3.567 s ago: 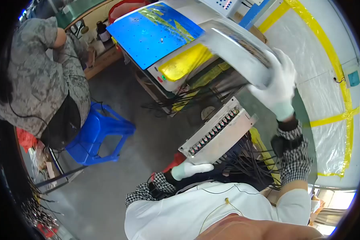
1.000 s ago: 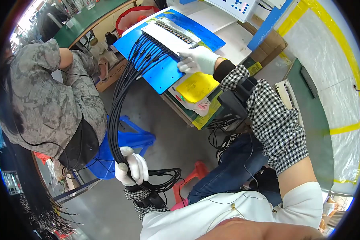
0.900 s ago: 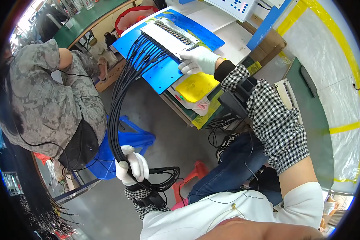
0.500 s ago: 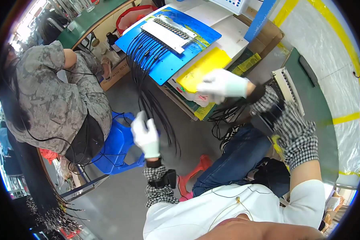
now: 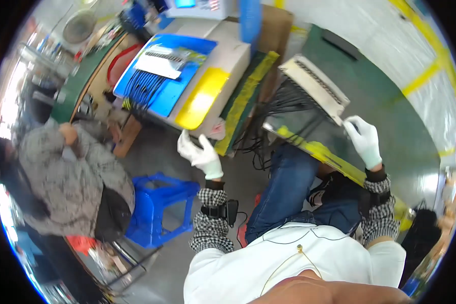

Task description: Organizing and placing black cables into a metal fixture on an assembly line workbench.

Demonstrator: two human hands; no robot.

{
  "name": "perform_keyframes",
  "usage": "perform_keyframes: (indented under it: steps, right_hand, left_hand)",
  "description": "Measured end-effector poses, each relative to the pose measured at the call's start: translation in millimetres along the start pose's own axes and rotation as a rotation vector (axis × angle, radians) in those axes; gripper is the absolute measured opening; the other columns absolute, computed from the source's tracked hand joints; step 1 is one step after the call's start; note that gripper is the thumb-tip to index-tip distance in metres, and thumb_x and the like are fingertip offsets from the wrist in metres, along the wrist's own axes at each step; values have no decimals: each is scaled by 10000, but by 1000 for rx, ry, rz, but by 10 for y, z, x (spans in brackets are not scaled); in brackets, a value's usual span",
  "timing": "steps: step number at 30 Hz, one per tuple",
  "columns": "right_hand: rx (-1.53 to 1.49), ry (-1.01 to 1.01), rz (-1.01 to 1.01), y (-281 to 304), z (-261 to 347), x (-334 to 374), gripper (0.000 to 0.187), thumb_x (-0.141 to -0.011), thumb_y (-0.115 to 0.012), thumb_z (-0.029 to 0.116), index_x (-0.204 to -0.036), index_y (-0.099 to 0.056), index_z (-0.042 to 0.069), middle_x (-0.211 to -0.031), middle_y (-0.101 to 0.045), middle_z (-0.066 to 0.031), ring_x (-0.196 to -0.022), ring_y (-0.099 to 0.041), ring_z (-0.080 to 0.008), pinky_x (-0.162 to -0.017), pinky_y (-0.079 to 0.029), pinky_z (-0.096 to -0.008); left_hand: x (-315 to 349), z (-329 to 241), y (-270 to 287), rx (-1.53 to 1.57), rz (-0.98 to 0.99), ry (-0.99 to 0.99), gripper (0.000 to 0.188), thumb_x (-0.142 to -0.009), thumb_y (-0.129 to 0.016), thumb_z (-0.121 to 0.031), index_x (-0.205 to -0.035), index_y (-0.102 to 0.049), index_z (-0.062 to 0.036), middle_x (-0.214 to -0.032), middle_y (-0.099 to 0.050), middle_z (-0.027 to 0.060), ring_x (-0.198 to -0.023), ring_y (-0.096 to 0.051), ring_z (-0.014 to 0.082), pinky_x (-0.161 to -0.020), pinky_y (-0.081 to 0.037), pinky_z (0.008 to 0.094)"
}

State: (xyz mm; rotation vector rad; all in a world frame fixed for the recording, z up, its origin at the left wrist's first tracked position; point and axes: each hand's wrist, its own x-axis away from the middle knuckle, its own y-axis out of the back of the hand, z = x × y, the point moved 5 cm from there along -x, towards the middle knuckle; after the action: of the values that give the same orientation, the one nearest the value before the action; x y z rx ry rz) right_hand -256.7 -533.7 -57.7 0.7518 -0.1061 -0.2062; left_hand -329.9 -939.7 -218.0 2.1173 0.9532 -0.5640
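My left hand (image 5: 201,156), in a white glove, hangs open with thumb and fingers apart, just below the near edge of a yellow pad (image 5: 203,99). It holds nothing. On the right, my white-gloved right hand (image 5: 365,142) has slightly curled fingers, with a gap at the thumb. Its fingertips are at the near end of a long pale fixture (image 5: 316,88) with a row of dark slots; I cannot tell whether they touch it. Black cables (image 5: 289,105) run from that fixture. A second white fixture (image 5: 158,63) with black cables lies on a blue plate (image 5: 175,93).
The green table (image 5: 390,106) on my right bears a dark flat bar (image 5: 341,43). A machine (image 5: 200,9) stands behind the blue plate. A blue stool (image 5: 159,207) is on the floor at left, beside a seated person (image 5: 71,182) in grey patterned clothes.
The view has swung to the right. My right hand has left the yellow pad for the pale fixture on the green table. My left hand has come up close to the yellow pad.
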Motion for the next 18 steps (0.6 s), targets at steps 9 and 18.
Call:
perform_keyframes:
  steps: [9,18]
  right_hand:
    - [396,144,-338,795,-648,-306,477,-775,-732,527,-921,-664,78,-795,-687,-104,-763,-681,-295,-693,-530,-396]
    - [363,24,-181,1206,-1079,-341,504,-762,-716,558,-869,-614,77,-852,-688,-126,-816,-674,-331,-721,-522,-421]
  left_hand:
    - [188,-1725,-1688,969,811,226,530,-964,-621,-139,-1426,-438,44,-1446,-467,190,-1360,-429,290,-1120,-352,373]
    - [440,-2376,-1456,1107,1650,360,605,-1036,-410,-492,-1258,-573,46,-1115,-649,167,-1059,-624,235,-893,-511,379]
